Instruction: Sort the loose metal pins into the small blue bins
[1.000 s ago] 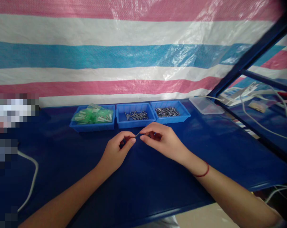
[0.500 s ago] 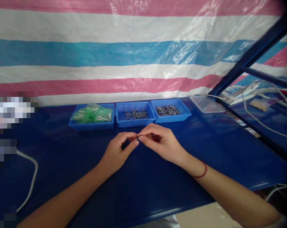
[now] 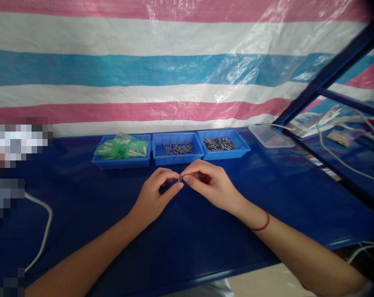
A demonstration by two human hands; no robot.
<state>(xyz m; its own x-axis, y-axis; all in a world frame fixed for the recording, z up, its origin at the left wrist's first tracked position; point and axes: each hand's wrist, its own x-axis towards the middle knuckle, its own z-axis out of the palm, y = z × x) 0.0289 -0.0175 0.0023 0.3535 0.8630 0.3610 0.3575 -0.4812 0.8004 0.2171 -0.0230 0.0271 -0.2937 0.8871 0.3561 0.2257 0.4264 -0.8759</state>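
Observation:
My left hand and my right hand meet fingertip to fingertip above the blue table. Both are closed in a pinch. Between the fingertips shows a small metal piece, mostly covered by fingers, so its exact kind cannot be made out. Just beyond the hands, the middle blue bin holds thin metal pins or screws. The right blue bin contains many shorter-looking metal pieces. In the left blue bin lies a green and clear plastic bag with whitish pieces.
Behind the table hangs a striped plastic sheet. A clear plastic lid or tray lies right of the bins. A dark blue frame rises on the right, near loose cables. Another white cable curves at the left.
The fingertips have shifted slightly, and a bit more of the small metal piece shows between them. The view has moved a little; the bins stay as they were.

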